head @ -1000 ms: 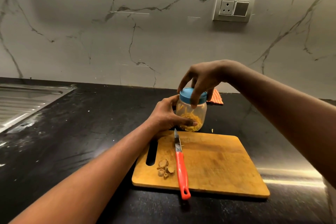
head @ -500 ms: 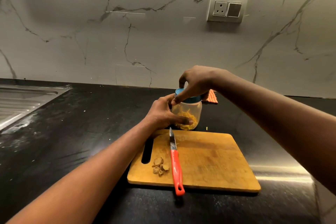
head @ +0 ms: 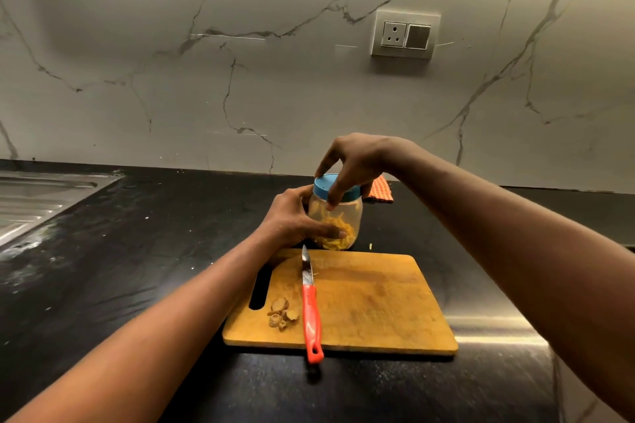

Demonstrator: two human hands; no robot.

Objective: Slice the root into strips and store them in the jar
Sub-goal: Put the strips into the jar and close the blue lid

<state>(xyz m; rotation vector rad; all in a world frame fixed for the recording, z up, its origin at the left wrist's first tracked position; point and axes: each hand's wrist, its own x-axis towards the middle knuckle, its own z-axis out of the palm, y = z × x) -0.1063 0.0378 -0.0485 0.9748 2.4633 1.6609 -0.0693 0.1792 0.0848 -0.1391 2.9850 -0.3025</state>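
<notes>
A clear plastic jar (head: 349,216) with yellow root strips inside stands on the black counter just behind the wooden cutting board (head: 371,302). My left hand (head: 292,218) grips the jar's side. My right hand (head: 354,165) comes from above, with fingers and thumb curled round the blue lid (head: 324,186) that sits on the jar. A red-handled knife (head: 311,309) lies on the board, blade pointing away. A small pile of root end pieces (head: 281,314) sits left of the knife handle.
An orange checked cloth (head: 381,189) lies behind the jar by the marble wall. A steel sink drainboard (head: 31,203) is at the far left. A wall socket (head: 405,34) sits above. One stray strip (head: 370,246) lies on the counter right of the jar.
My right hand has turned on the blue lid, its fingers shifting round the rim. My left hand keeps its hold on the jar. The view has shifted slightly.
</notes>
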